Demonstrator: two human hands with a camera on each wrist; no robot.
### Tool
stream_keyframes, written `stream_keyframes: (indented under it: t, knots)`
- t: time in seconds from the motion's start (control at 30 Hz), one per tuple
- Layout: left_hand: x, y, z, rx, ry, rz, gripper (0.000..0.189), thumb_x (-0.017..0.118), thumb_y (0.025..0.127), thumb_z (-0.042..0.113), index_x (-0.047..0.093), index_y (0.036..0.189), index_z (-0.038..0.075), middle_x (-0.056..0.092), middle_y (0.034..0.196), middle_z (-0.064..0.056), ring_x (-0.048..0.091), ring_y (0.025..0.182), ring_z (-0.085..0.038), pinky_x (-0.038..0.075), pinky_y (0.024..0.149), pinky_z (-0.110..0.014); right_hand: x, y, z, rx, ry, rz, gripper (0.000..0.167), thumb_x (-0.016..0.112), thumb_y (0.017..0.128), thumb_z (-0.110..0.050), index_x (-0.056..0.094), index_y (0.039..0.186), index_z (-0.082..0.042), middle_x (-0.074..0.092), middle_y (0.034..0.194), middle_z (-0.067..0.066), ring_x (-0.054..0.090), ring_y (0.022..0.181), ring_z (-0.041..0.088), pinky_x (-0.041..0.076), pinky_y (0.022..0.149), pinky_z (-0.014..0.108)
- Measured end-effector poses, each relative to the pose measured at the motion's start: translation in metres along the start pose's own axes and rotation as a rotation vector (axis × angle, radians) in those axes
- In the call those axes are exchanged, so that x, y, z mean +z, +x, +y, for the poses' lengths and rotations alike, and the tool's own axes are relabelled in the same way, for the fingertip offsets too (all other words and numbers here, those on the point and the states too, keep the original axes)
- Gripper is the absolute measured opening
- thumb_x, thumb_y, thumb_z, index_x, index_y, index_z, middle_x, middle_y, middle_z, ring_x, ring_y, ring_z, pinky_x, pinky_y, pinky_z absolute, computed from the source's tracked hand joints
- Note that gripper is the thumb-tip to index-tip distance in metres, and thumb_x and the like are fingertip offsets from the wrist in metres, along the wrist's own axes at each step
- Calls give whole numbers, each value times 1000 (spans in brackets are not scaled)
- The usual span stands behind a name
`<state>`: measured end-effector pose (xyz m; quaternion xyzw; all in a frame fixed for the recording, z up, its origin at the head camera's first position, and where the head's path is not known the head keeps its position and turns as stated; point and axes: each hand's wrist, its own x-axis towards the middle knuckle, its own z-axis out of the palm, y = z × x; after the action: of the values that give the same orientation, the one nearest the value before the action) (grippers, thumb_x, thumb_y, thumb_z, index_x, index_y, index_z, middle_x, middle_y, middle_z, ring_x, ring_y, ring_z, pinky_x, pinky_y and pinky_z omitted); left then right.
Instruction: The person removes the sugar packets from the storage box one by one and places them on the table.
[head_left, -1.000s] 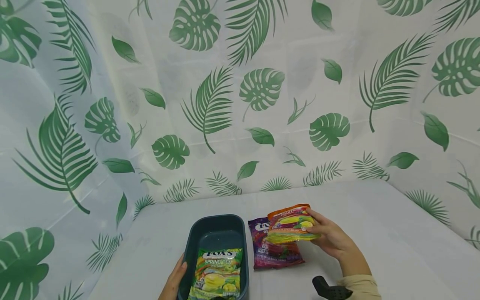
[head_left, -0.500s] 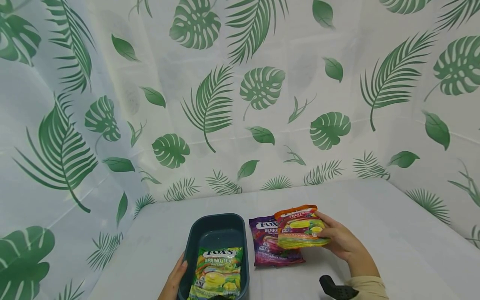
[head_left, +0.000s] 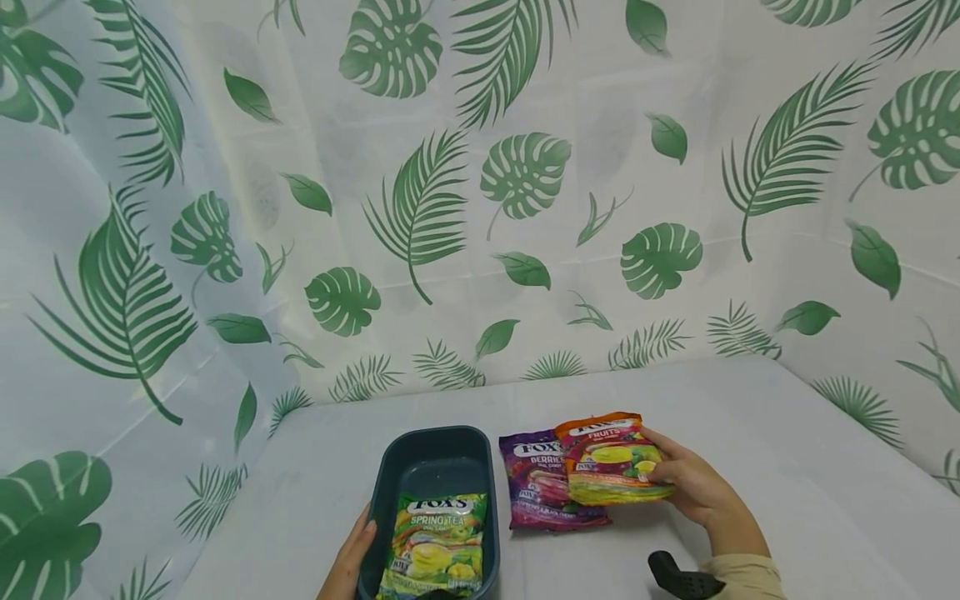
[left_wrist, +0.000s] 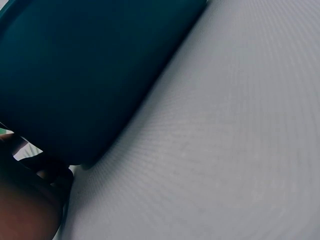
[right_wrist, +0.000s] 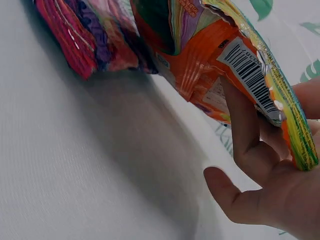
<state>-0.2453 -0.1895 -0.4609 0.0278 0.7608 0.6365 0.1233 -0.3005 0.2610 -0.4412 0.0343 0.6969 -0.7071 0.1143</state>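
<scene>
In the head view, my right hand pinches an orange-topped FOX'S Fruits candy bag by its right edge. The bag is tilted and overlaps a purple FOX'S Berries candy bag on the table. From the right wrist view, the orange bag's back shows a barcode, with fingers behind and below it. My left hand rests against the left wall of a dark teal container, its fingers only partly visible. Inside the container's near part lies a green FOX'S Spring Tea candy bag.
A white table bears the container and bags. Behind it hangs a white sheet printed with green leaves. A black strap-like device sits at my right wrist, by a beige sleeve.
My right hand has moved right and slightly nearer with the orange candy bag, uncovering more of the purple bag. The orange bag's front has turned more toward the head camera. The left hand stays put.
</scene>
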Motion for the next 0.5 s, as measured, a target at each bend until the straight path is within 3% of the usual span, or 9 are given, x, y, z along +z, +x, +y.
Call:
stream_keyframes:
  t: [0.23, 0.5]
  knots:
    - [0, -2, 0, 2, -39, -17, 74, 19, 98, 49, -7, 144, -2, 4, 146, -33, 30, 129, -42, 35, 101, -52, -15, -1, 6, 31, 0, 35, 83, 48, 77, 7, 6, 147, -12, 6, 148, 27, 37, 114, 30, 45, 79, 25]
    - [3, -3, 0, 12, -31, -8, 72, 19, 99, 47, -8, 144, -2, 3, 146, -34, 25, 130, -46, 35, 101, -52, -30, -2, 9, 74, -31, 89, 83, 46, 76, 8, 4, 146, -8, -3, 148, 30, 21, 124, 39, 38, 81, 26]
